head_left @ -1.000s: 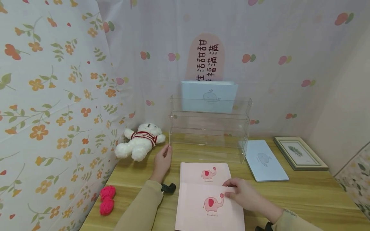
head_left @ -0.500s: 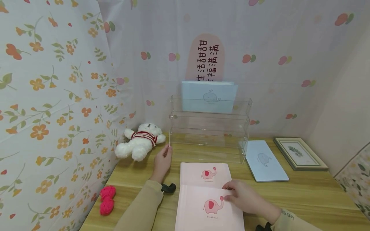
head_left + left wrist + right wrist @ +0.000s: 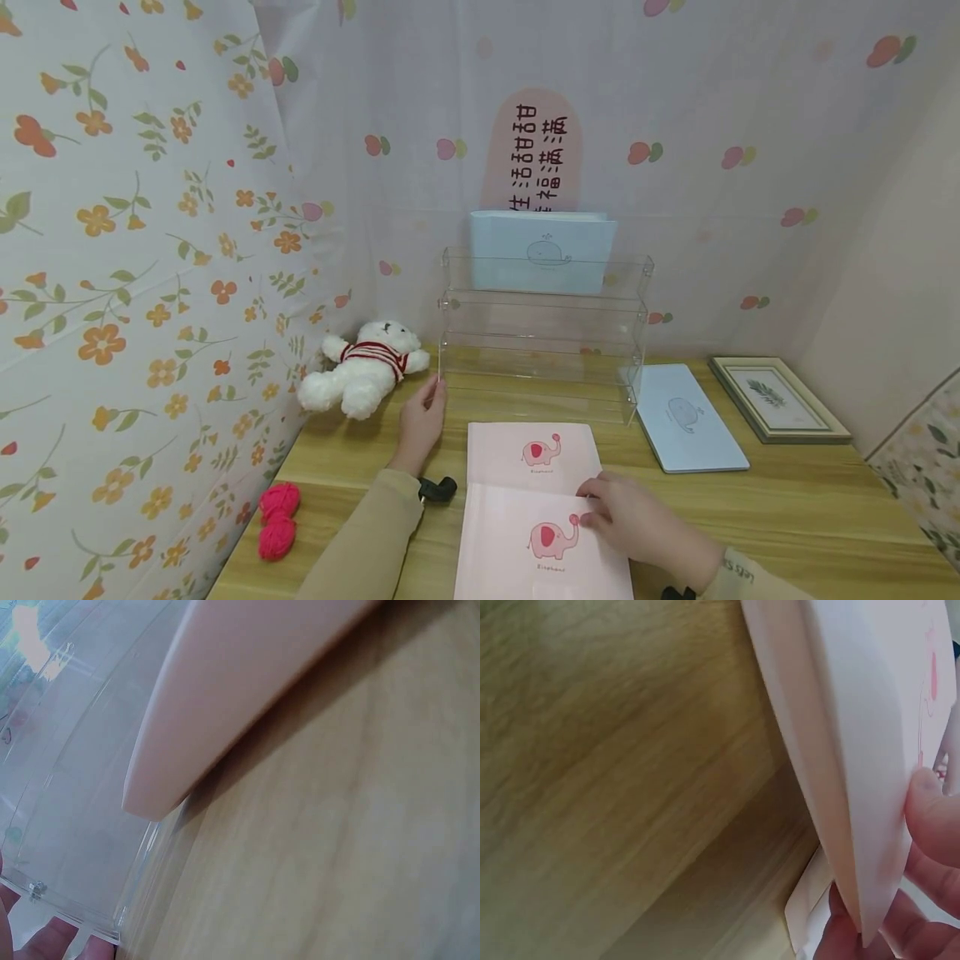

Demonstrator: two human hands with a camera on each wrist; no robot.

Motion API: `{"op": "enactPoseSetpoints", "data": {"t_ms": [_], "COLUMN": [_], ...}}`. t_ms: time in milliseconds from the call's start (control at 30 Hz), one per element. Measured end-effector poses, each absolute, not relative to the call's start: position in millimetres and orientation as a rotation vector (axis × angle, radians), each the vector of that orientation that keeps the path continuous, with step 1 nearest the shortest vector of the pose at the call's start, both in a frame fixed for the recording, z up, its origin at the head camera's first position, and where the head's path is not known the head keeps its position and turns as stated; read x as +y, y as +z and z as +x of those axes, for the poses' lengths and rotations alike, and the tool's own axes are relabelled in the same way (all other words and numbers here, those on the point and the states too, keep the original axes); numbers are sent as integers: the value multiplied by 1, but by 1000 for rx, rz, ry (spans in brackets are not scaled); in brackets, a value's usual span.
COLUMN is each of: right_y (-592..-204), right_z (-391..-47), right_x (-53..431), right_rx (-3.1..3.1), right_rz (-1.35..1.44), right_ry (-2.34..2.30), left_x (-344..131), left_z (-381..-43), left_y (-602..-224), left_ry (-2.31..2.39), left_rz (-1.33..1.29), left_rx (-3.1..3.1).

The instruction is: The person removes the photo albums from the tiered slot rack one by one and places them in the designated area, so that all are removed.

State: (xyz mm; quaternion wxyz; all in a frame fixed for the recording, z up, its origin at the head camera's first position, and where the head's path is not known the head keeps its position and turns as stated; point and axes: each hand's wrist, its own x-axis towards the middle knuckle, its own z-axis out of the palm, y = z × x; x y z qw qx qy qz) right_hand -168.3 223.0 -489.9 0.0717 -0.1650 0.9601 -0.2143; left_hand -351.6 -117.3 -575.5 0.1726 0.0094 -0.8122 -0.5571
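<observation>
A clear acrylic tiered rack [image 3: 543, 337] stands at the middle back of the table, one blue whale book [image 3: 543, 250] in its top tier. My left hand [image 3: 420, 421] holds the rack's lower left edge; fingers [image 3: 49, 941] show behind the clear side in the left wrist view. Two pink elephant books lie before the rack, the nearer book [image 3: 510, 550] overlapping the farther book [image 3: 495, 450]. My right hand [image 3: 633, 521] pinches the nearer book's upper right corner. In the right wrist view, the thumb [image 3: 934, 817] presses its cover, with other fingers around the corner.
Another blue whale book [image 3: 690, 417] lies right of the rack, beside a framed plant picture [image 3: 780, 398]. Left of the rack lies a white teddy bear [image 3: 367, 367] in a striped sweater. Pink yarn [image 3: 278, 521] sits at the table's left edge.
The nearer pink book and my right hand have shifted slightly toward me, uncovering a little more of the farther book. My left hand stays in place on the rack.
</observation>
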Motion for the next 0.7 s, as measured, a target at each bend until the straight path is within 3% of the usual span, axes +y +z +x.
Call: {"op": "enactPoseSetpoints", "data": {"t_ms": [100,367,700], "right_y": [-491,-494,-497], "right_z": [-166,-165,-167], "right_x": [222,223,220], "right_rx": [2919,2958,2981], "right_rz": [-536,-577,-534], "right_ry": [-585,-530,-448], "left_x": [-113,-118,-113], "left_z": [-342,-353,-340], "left_y": [-564,-581,-559], "left_ry": [-1546,-1526,-1549], "left_rz": [6,-44,12], "left_rx": [-2280,-2250,-2304]}}
